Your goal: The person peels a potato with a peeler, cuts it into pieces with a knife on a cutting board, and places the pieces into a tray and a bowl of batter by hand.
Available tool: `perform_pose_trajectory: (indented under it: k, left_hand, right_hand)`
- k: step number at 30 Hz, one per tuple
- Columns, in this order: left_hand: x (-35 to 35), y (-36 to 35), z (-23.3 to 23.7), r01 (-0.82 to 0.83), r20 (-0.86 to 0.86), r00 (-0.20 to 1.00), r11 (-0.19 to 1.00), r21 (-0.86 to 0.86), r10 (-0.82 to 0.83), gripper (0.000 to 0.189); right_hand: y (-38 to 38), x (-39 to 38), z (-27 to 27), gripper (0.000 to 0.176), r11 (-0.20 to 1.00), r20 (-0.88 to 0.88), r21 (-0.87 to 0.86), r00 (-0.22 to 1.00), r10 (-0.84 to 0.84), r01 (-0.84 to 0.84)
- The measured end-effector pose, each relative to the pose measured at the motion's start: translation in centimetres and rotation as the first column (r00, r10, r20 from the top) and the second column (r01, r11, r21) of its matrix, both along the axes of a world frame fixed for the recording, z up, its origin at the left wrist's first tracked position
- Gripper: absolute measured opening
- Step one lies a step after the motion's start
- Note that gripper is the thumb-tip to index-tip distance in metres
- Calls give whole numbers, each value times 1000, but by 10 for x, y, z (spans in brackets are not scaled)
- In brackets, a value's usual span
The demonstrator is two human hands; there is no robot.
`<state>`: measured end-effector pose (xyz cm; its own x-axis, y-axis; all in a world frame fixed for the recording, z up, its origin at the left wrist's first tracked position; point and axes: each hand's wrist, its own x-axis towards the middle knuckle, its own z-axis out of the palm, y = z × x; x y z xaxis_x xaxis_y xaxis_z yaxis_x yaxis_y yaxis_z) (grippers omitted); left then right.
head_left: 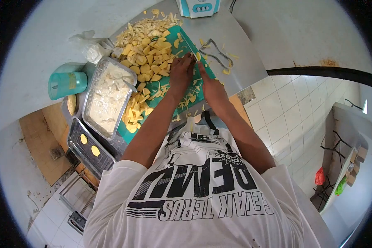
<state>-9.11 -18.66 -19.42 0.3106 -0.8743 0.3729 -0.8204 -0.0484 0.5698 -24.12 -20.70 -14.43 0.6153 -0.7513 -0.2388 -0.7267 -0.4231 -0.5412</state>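
My right hand [213,89] is closed round the handle of a knife [189,42], index finger stretched along it. The blade points away over the green cutting board [172,36]. Just left of the blade, my left hand [182,74] is closed, its curled fingertips pressed down on a potato piece that they mostly hide. A yellow potato slice [198,56] shows beside the blade. Peeled potato chunks [146,62] are heaped left of my left hand. Thin potato strips [192,97] lie scattered between my wrists, and more cut pieces [132,113] are piled at the board's near left.
Peelings [149,29] lie behind the chunks. To the left stand a metal tray [87,105] of white mixture, a teal cup [70,84], a plastic bag [96,50] and a dark tray [105,159] with two yellow ovals. A kitchen scale [198,8] and a grey looped tool [230,63] are rightward.
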Motion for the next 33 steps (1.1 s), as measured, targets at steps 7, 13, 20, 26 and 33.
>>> perform_pose_trajectory:
  k: [7, 13, 20, 26, 33]
  left_hand:
    - [23, -2, 22, 36, -37, 999, 994, -104, -40, 29]
    - [53, -35, 71, 431, 170, 871, 884, 181, -460, 28]
    - [61, -42, 46, 687, 330, 628, 701, 191, -705, 23]
    - [75, -56, 39, 776, 377, 470, 577, 253, -798, 24]
    - [74, -59, 35, 801, 453, 464, 579, 153, -761, 21]
  right_hand:
    - [2, -2, -3, 73, 999, 12, 41, 999, -32, 32]
    - [20, -16, 4, 76, 991, -17, 117, 997, -69, 71]
    - [31, -26, 8, 78, 989, -49, 138, 998, -50, 57]
    - [25, -28, 16, 77, 981, -78, 186, 996, -39, 53]
    - [19, -33, 23, 76, 977, 19, 212, 1000, -14, 10]
